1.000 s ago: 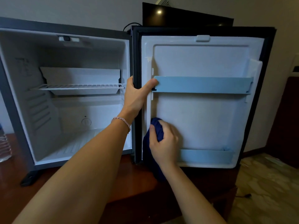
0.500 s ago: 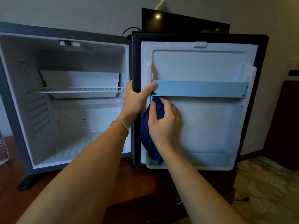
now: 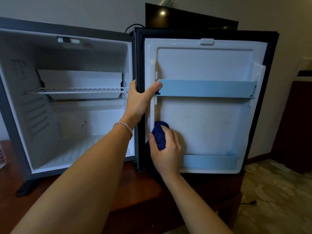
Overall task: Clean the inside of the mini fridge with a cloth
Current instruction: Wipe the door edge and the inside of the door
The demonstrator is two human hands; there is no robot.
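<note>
**Wiping the inner door panel, low on the hinge side**

Wiping is the step in hand, and the head view is the only one. The mini fridge (image 3: 67, 102) stands on a dark wooden bench (image 3: 138, 193) with its door (image 3: 207, 125) swung wide open to the right. The left hand (image 3: 140, 97) grips the hinge-side edge of the door, fingers curled behind it and thumb laid across the front, touching the end of the upper door shelf (image 3: 207, 88). The right hand (image 3: 166, 149) holds a bunched dark blue cloth (image 3: 159, 135) and presses it against the white door liner, low on the left side, just above the lower door shelf (image 3: 209, 162); a tail of cloth hangs below the wrist. Inside the cabinet the wire rack (image 3: 79, 90) sits level and bare, and the floor and walls look untouched by either hand at this moment.

By my judgement the door panel is partly covered at best. The next move calls for carrying the cloth across the liner toward the far edge, then along both shelf rails, with the left hand bracing the door so it does not swing under the pressure.
</note>
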